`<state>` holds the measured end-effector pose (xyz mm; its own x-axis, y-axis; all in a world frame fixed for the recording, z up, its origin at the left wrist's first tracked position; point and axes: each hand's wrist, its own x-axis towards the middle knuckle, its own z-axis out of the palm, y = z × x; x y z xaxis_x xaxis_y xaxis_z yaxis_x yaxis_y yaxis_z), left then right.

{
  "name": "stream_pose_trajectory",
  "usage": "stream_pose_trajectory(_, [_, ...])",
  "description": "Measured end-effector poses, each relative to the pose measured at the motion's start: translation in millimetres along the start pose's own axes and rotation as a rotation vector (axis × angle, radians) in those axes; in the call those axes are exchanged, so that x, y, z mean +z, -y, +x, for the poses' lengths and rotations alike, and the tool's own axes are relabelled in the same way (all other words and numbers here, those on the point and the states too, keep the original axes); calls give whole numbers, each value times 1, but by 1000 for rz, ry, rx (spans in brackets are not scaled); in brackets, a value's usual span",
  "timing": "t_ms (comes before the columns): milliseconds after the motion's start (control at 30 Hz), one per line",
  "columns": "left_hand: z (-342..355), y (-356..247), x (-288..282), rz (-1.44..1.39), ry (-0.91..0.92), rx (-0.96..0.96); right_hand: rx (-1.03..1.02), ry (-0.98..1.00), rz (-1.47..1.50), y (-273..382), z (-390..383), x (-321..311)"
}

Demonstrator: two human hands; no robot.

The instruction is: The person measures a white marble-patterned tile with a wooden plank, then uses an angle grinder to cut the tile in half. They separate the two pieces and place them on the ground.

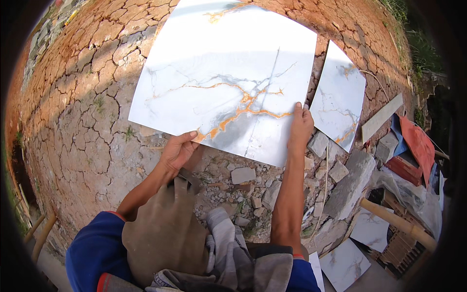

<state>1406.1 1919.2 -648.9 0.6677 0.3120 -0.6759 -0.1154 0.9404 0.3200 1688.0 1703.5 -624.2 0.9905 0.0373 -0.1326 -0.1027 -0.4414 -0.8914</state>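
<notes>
A large white marble-patterned tile (209, 73), veined in orange and grey, is held tilted in front of me. My left hand (178, 150) grips its near edge, thumb on top and fingers underneath. On the right side edge, my right hand (300, 127) is closed with the thumb on the face; its other fingers are mostly hidden. A dark straight line crosses the tile's right part. Just right of it, a narrower cut piece of matching tile (339, 95) lies on the ground, close to my right hand.
Cracked reddish earth (78, 87) spreads to the left and far side. Rubble (243, 176) lies below the tile. To the right are a concrete slab (351, 185), a pale strip (382, 118), a red sheet (417, 146), a wooden pole (399, 225) and more tile pieces (344, 265).
</notes>
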Motion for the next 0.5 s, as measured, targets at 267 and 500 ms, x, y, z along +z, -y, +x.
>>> stream_pose_trajectory(267, [-2,7,-30,9,-25,-75,1,52,10,-37,7,20])
stream_pose_trajectory(500, [-20,14,-37,-17,-87,-61,-53,107,72,-35,5,31])
